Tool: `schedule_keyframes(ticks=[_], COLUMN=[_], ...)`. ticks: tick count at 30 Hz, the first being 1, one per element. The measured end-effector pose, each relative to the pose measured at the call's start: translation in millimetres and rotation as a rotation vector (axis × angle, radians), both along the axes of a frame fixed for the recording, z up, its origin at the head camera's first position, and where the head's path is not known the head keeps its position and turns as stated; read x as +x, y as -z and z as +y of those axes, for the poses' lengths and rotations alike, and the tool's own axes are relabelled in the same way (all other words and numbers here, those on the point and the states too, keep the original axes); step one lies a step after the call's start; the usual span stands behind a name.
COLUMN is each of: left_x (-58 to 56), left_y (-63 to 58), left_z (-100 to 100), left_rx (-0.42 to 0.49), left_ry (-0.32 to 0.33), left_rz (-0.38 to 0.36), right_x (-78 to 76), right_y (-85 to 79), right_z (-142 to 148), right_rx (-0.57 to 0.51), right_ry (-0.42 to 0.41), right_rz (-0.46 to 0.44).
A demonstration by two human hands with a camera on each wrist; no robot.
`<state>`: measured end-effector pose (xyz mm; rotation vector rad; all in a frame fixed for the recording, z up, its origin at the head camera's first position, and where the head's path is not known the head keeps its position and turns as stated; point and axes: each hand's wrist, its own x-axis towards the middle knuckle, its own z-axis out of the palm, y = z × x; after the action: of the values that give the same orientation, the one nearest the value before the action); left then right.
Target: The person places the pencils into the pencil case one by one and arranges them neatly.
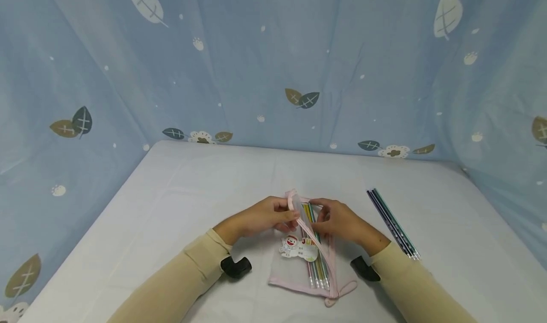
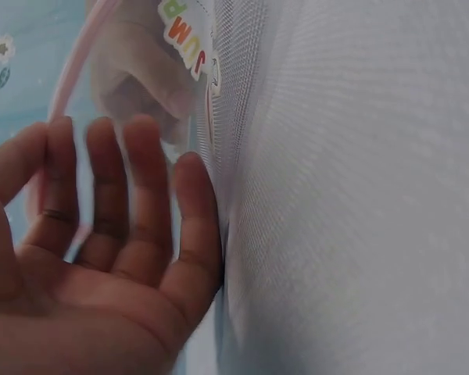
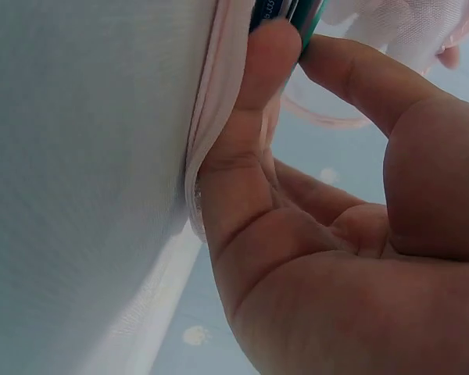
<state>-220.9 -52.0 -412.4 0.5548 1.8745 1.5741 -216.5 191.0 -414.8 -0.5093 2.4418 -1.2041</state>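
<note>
A mesh zip pouch (image 1: 282,273) with pink trim and a cartoon label (image 1: 299,249) lies at the front middle, its mouth held up. My left hand (image 1: 266,213) pinches the pink edge of the mouth between thumb and index finger. In the left wrist view, the other fingers (image 2: 147,180) are loosely bent beside the mesh. Several striped pencils (image 1: 318,271) show inside the pouch. My right hand (image 1: 342,221) is at the opening; its thumb and index finger pinch dark blue and green pencils (image 3: 309,22) in the right wrist view, their lower ends hidden.
Several dark blue and teal pencils (image 1: 393,224) lie side by side on the white tabletop (image 1: 205,180), right of the pouch near my right forearm. A pink zipper pull (image 1: 347,289) sticks out at the pouch's lower right corner. A blue leaf-print curtain (image 1: 256,66) surrounds the table.
</note>
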Motion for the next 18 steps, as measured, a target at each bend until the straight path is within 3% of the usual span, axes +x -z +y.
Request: schedule_keyframes(ticks=[5,8,18], left_x=[-0.5,-0.9,-2.0], left_y=[1.1,1.7,9.0], left_z=[0.4,0.4,-2.7], left_rx=[-0.091,-0.113,-0.053], left_ry=[-0.004,-0.017,0.014], left_rz=[0.056,0.051,0.003], right_x=[2.0,2.4,6.8], right_y=[-2.8,-2.0,-0.7], right_z=[0.0,0.3,0.5], right_rx=[-0.001,-0.010,-0.032], right_ry=[-0.023,-0.022,-0.066], right_rz=[-0.003,-0.019,-0.024])
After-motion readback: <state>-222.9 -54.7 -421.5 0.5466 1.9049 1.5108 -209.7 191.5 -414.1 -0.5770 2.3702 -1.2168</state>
